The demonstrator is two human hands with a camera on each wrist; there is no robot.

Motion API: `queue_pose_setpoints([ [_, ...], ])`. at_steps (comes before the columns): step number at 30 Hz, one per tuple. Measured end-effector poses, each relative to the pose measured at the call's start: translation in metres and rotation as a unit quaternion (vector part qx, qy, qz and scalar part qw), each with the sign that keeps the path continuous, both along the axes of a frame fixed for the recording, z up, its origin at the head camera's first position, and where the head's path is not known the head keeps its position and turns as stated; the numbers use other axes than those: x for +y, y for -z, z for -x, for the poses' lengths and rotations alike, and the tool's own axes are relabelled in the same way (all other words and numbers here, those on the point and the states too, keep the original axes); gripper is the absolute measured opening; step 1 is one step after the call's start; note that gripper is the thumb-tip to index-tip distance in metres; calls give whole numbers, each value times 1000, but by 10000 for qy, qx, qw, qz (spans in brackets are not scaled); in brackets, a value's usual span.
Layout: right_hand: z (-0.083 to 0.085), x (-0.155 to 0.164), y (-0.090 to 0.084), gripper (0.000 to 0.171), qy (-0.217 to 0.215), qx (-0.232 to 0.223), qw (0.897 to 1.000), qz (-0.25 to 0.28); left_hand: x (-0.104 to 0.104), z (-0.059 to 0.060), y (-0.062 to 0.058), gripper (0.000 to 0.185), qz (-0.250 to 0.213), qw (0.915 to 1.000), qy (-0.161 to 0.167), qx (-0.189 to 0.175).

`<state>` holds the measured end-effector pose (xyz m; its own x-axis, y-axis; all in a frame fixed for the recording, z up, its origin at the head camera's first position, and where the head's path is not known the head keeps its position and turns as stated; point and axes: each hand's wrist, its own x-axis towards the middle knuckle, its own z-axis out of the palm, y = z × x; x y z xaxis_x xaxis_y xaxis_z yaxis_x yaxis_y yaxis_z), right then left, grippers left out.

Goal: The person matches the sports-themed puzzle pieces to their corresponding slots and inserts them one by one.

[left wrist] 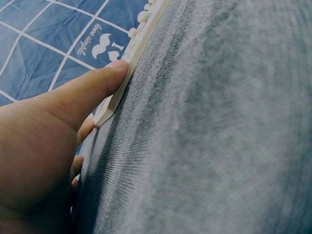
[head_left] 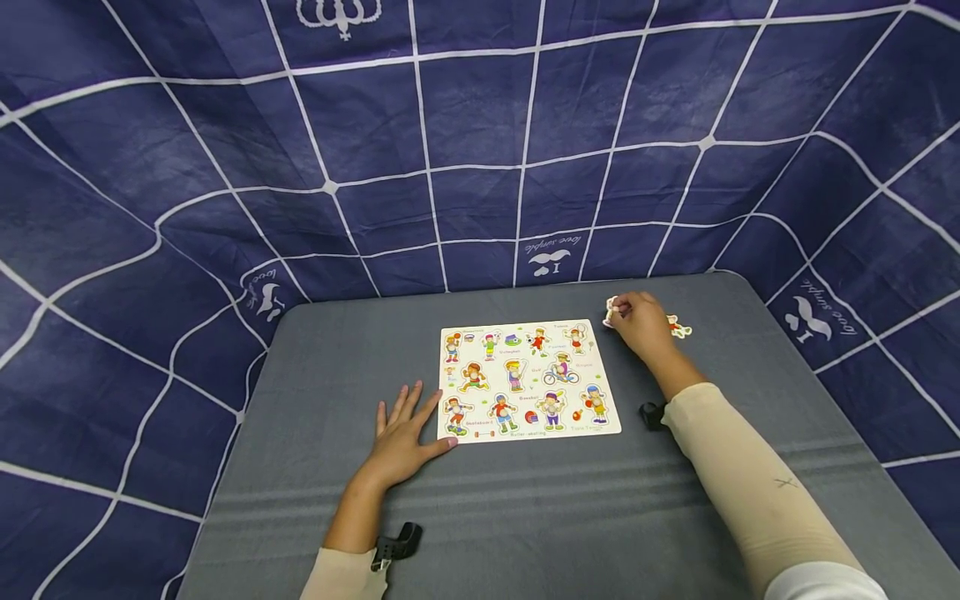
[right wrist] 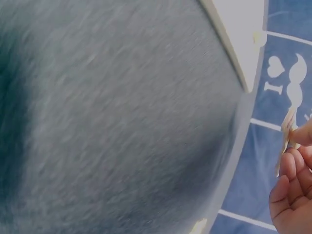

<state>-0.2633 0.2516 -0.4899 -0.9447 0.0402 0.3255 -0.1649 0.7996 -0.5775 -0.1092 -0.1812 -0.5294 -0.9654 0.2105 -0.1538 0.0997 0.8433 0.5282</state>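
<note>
A white puzzle board printed with several cartoon sports figures lies flat on the grey cloth. My left hand rests at its lower left corner with fingers spread; in the left wrist view the thumb presses the board's edge. Beyond the board's upper right corner, my right hand pinches a small flat puzzle piece. The right wrist view shows that piece nearly edge-on between thumb and fingers, its picture unreadable. Another puzzle piece lies on the cloth just right of the right hand.
Grey cloth covers the table. A dark blue curtain with white grid lines rises behind it and on both sides. Each wrist wears a black strap, such as the left strap.
</note>
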Motion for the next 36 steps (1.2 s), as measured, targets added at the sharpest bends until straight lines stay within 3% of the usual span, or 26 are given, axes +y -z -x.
queue_pose_setpoints([
  [9, 1, -18, -7, 18, -213, 125, 9996, 130, 0, 0, -1, 93, 8, 10000, 15, -41],
  [36, -9, -77, -24, 17, -1025, -349, 9941, -42, -1, -1, -2, 93, -66, 10000, 36, -41],
])
